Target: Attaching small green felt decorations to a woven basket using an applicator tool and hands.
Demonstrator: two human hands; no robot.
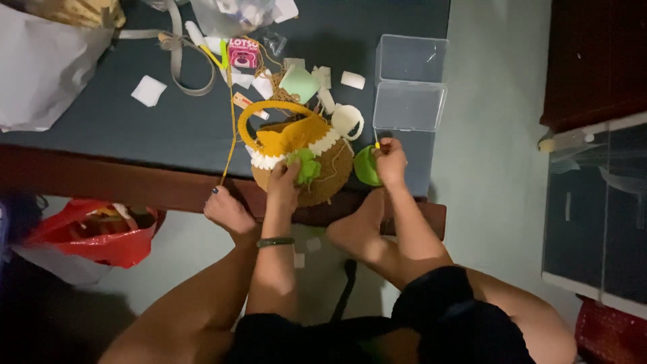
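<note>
A crocheted basket, brown with a white scalloped band, yellow top and yellow handle, lies at the near edge of the dark mattress. My left hand presses a small light-green crocheted piece against the basket's side. My right hand pinches a thin yellow-tipped tool and touches a round green piece just right of the basket. A dark bangle circles my left wrist. Both my bare feet rest against the wooden bed frame.
An open clear plastic box sits behind my right hand. White paper scraps, a pink box, a beige strap and yellow yarn litter the mattress. A red plastic bag lies on the floor left; a dark cabinet stands right.
</note>
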